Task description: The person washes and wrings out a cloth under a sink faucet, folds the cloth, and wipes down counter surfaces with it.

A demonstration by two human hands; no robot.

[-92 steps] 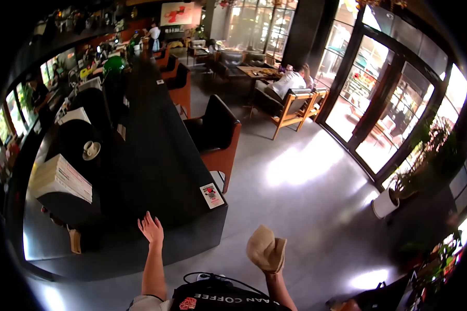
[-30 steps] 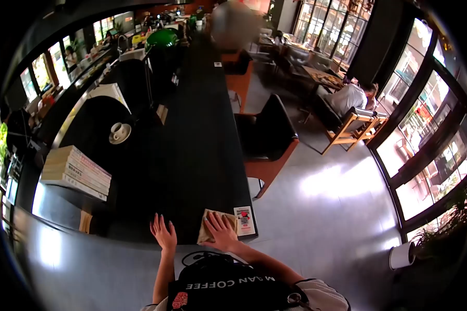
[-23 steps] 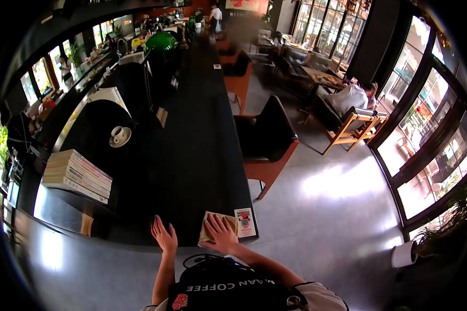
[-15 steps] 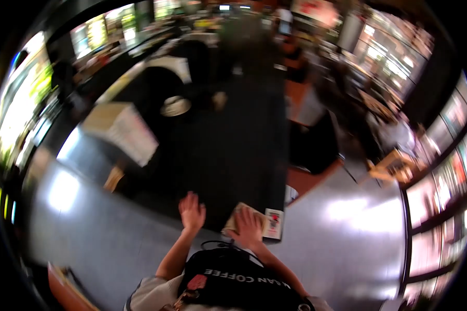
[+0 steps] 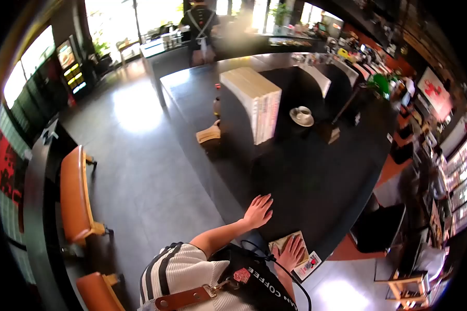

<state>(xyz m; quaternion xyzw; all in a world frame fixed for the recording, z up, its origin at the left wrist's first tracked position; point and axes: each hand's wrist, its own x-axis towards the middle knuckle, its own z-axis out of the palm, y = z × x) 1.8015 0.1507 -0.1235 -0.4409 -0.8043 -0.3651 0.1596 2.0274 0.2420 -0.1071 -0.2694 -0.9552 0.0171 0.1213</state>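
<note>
My left hand (image 5: 258, 211) is at the near left edge of the dark table (image 5: 306, 179), its fingers stretched out and nothing held. Flat on a folded beige cloth (image 5: 279, 241), near the table's end corner, lies my right hand (image 5: 291, 252) with its fingers spread. Beside that hand, partly covered by the cloth, is a white card (image 5: 310, 266) with a red and black print. Whether my left palm touches the tabletop I cannot tell.
Upright books (image 5: 262, 103) stand on the table, with a cup and saucer (image 5: 302, 116) to their right. A black chair (image 5: 381, 228) stands at the right side, and brown benches (image 5: 75, 194) at the left. A person (image 5: 201, 28) stands at the far counter.
My view has swung to the left, bringing the benches and the person at the counter into sight. Both hands stay open, the right one still on the cloth.
</note>
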